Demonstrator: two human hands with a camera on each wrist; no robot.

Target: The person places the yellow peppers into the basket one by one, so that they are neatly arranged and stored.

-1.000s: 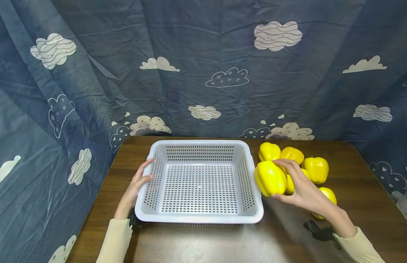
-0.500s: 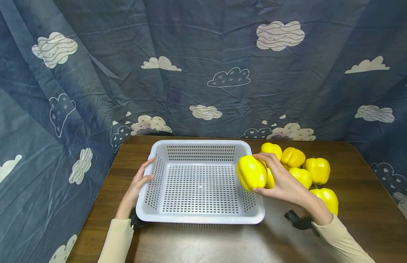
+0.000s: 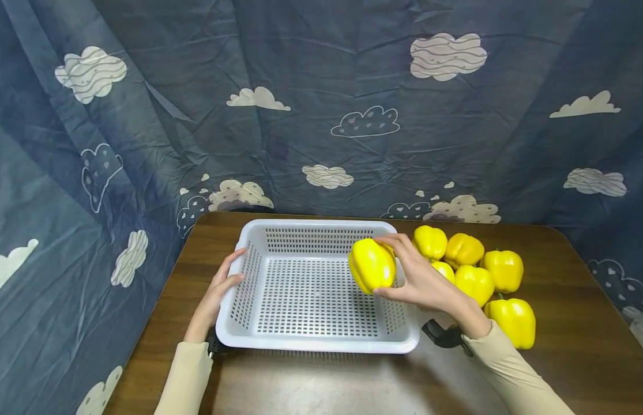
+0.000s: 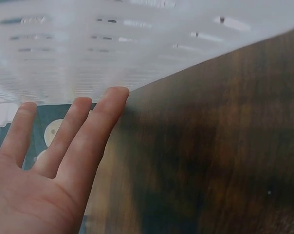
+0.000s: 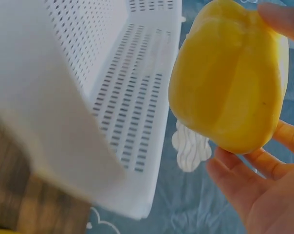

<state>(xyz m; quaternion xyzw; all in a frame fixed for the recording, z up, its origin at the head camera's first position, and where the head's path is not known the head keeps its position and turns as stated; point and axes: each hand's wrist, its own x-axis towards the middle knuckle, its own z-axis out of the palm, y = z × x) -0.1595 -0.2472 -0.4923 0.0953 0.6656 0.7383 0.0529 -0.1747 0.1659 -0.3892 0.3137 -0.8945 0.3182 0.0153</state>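
A white perforated plastic basket [image 3: 316, 343] stands on the table. My left hand [image 3: 212, 297] rests against its left side, thumb and a finger at the rim; in the left wrist view, straight fingers [image 4: 91, 131] touch the outer wall. My right hand [image 3: 422, 276] grips a yellow bell pepper [image 3: 372, 266] between thumb and fingers, above the right part of the basket. The right wrist view has the pepper [image 5: 229, 78] held up beside the basket wall [image 5: 132, 97], several fingertips against it. No pepper is seen inside the basket.
Several more yellow bell peppers [image 3: 474, 283] lie grouped on the wooden table [image 3: 575, 323] to the right of the basket, partly behind the right forearm. A dark blue cloth [image 3: 300, 132] with white clouds hangs behind the table. Each wrist wears a black strap [image 3: 443, 334].
My right hand has carried the bell pepper leftward from beside the other peppers, across the basket's right rim to above its inside. The left hand stays at the basket's left side.
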